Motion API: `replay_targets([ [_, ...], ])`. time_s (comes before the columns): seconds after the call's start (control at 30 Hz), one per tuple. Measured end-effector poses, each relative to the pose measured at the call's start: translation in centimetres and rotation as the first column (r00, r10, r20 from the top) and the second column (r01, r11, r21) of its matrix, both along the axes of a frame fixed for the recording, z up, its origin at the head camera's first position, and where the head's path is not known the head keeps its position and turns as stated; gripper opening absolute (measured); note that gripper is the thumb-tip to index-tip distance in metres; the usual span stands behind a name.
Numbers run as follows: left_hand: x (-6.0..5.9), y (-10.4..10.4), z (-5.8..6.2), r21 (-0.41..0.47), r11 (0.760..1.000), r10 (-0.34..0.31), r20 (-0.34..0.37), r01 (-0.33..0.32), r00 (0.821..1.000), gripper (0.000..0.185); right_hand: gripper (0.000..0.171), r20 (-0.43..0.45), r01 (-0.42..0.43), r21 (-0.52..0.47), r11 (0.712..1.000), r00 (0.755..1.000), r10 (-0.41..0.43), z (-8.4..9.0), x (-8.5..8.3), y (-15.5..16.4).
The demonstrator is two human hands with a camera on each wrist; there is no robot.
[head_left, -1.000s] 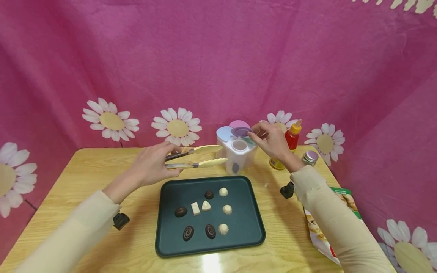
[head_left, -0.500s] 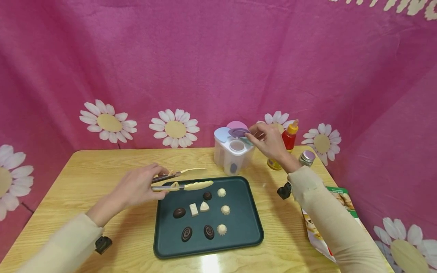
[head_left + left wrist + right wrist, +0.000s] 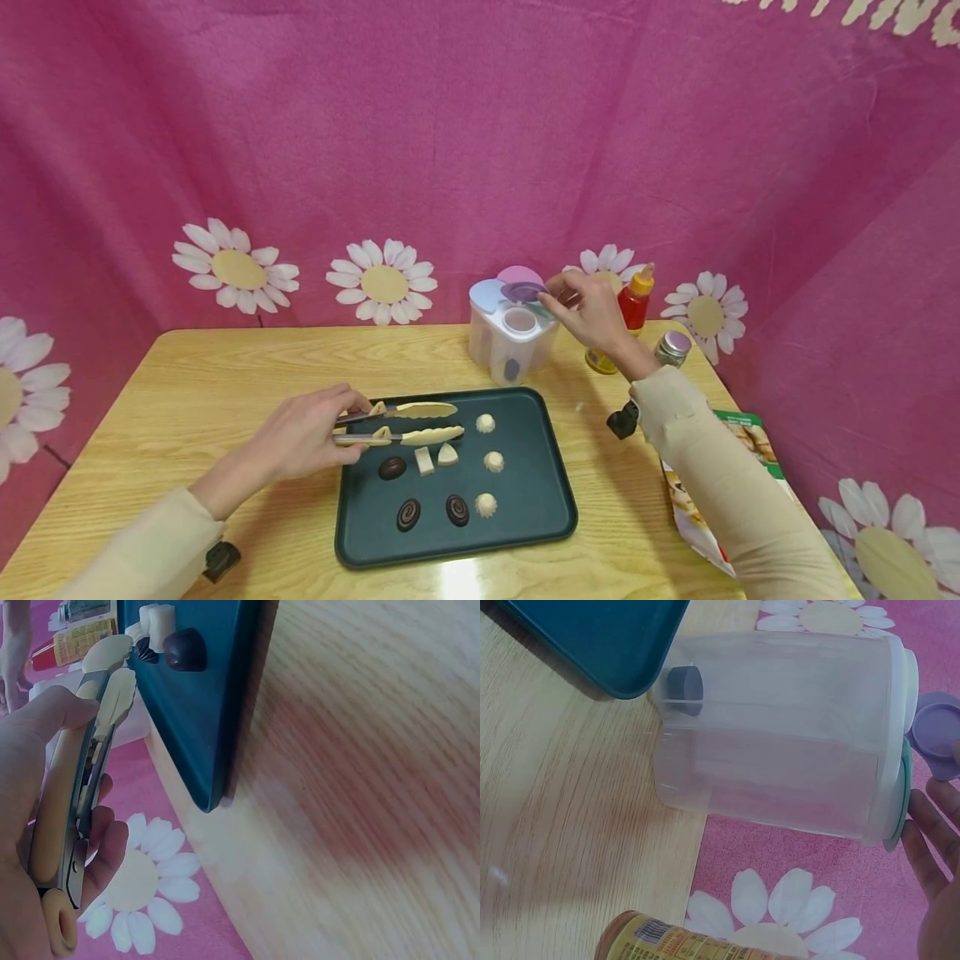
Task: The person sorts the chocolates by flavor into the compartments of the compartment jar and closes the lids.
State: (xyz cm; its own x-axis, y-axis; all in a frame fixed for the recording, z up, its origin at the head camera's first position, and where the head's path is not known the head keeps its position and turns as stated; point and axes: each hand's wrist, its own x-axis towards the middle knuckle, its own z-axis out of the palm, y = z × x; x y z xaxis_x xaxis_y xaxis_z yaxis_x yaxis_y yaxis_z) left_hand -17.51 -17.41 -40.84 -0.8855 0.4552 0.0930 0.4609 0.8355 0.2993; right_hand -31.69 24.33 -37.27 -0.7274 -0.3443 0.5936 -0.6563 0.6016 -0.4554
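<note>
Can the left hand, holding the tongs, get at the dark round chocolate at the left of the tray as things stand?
Probably yes. The left hand holds the tongs just above the dark chocolate on the tray, with nothing between them.

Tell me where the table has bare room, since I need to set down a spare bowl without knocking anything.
Bare wood lies left of the tray, from the left hand with the tongs back to the curtain, and in a narrower strip between tray and packet. It is crowded at back right: container, sauce bottle, small jar, right hand.
</note>
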Motion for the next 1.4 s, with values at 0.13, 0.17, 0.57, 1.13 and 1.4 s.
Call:
replay_targets([
  [0.13, -0.1, 0.1, -0.4, -0.014, 1.000, -0.005, 0.002, 0.005, 1.000, 0.042, 0.013, 0.002, -0.003, 0.000, 1.000, 1.000, 0.003, 0.0, 0.1, 0.0],
  [0.17, -0.1, 0.2, -0.5, -0.016, 1.000, -0.007, 0.003, 0.007, 1.000, 0.042, 0.013, 0.004, -0.003, 0.000, 1.000, 1.000, 0.003, 0.0, 0.1, 0.0],
  [0.57, -1.1, 0.8, -0.5, -0.022, 1.000, 0.001, 0.024, 0.000, 1.000, 0.044, 0.014, 0.023, 0.018, 0.013, 1.000, 1.000, -0.018, 0.0, 0.1, 0.0],
  [1.13, -1.9, 0.8, -0.1, -0.037, 0.999, 0.008, 0.041, -0.006, 0.999, 0.045, 0.014, 0.023, 0.013, 0.002, 1.000, 1.000, -0.013, 0.0, 0.0, 0.0],
  [1.4, -2.0, 0.7, -0.8, -0.034, 0.999, 0.005, 0.064, -0.003, 0.998, 0.044, 0.014, 0.021, 0.009, -0.001, 1.000, 1.000, -0.009, 0.0, 0.0, 0.0],
])
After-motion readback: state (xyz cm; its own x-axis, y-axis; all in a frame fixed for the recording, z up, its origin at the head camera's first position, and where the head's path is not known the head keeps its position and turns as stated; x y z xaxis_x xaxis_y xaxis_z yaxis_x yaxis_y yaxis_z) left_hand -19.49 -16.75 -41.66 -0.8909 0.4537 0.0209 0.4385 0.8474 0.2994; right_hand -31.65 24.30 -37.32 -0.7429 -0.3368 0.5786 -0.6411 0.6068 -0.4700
